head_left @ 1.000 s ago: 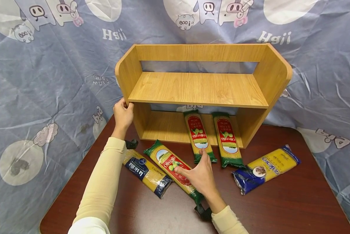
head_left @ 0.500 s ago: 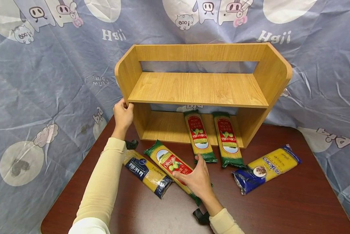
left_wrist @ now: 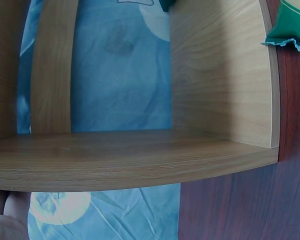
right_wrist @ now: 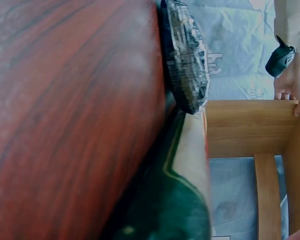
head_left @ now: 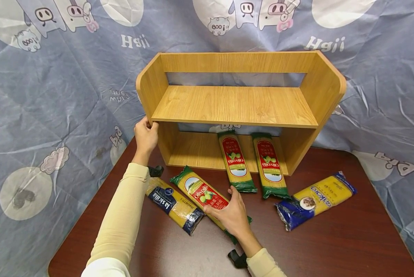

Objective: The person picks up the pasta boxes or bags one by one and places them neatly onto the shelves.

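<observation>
Left hand (head_left: 146, 135) grips the front edge of the wooden shelf unit's (head_left: 239, 105) left side panel, fingers curled round the edge; same grip visible in the right wrist view at top right (right_wrist: 292, 82), and the left wrist view only catches fingertips (left_wrist: 7, 220) under the panel edge. Right hand (head_left: 232, 214) lies on the lower half of the diagonal Olivoila spaghetti pack (head_left: 201, 194), fingers curved over its top and thumb on the far edge, so it is holding the pack; pack flat on the dark red tabletop (head_left: 331, 246), angled with its upper end toward the shelf's front left corner. Just left of it, roughly parallel and close, a blue-and-yellow la Sicilia spaghetti pack (head_left: 174, 204), partly under the left forearm. Two more Olivoila packs lie side by side, upper ends inside the shelf's bottom compartment, lower ends sticking out onto the tabletop: left one (head_left: 236, 161), right one (head_left: 268, 163). The right hand's fingertips sit just short of the left one's bottom end. A blue-and-yellow Ankara pack (head_left: 314, 199) lies apart at right, tilted. Upper shelf board bare wood. Behind everything hangs a blue cartoon-print cloth (head_left: 54, 77). Right wrist view is mostly tabletop with the green pack end close up.
</observation>
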A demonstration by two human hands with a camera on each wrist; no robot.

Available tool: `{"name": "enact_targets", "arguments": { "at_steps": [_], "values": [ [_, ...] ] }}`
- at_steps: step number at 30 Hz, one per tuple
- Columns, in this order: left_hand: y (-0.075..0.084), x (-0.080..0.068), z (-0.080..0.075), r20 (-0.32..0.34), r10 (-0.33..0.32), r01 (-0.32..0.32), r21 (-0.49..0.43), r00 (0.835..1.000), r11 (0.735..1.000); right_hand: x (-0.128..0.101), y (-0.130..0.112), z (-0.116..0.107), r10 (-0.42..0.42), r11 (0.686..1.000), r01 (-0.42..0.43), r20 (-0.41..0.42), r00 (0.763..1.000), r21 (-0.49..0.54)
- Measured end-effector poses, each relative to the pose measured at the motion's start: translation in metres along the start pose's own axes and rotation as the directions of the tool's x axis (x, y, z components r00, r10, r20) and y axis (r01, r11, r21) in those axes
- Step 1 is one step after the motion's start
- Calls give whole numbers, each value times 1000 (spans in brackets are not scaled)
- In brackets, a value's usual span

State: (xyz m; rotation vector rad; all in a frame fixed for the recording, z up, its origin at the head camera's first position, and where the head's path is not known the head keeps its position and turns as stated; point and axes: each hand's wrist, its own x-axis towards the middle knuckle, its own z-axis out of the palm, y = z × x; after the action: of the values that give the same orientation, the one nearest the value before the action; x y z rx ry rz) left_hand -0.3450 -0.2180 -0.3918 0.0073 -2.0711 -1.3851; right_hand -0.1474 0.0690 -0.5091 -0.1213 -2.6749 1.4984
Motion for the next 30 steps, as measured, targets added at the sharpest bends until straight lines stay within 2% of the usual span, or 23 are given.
{"name": "enact_targets", "arguments": {
  "at_steps": [6,17,25,30],
  "values": [
    [1,0,0,0,-3,3,-3,1000,1000,0,3,3,3,1000,-3,-6,1000,-31],
    [2,-1,1,-1,-5,5,7,1000,1000,0,10,5,-39,985,37,-8,999,-171],
    [1,-1,0,-5,-9,9,3,1000,1000,1,19,9,-107,949,111,32,994,-295],
    [2,-1,0,-1,-7,7,-8,1000,1000,1,21,12,-139,934,150,57,989,-325]
  ]
}}
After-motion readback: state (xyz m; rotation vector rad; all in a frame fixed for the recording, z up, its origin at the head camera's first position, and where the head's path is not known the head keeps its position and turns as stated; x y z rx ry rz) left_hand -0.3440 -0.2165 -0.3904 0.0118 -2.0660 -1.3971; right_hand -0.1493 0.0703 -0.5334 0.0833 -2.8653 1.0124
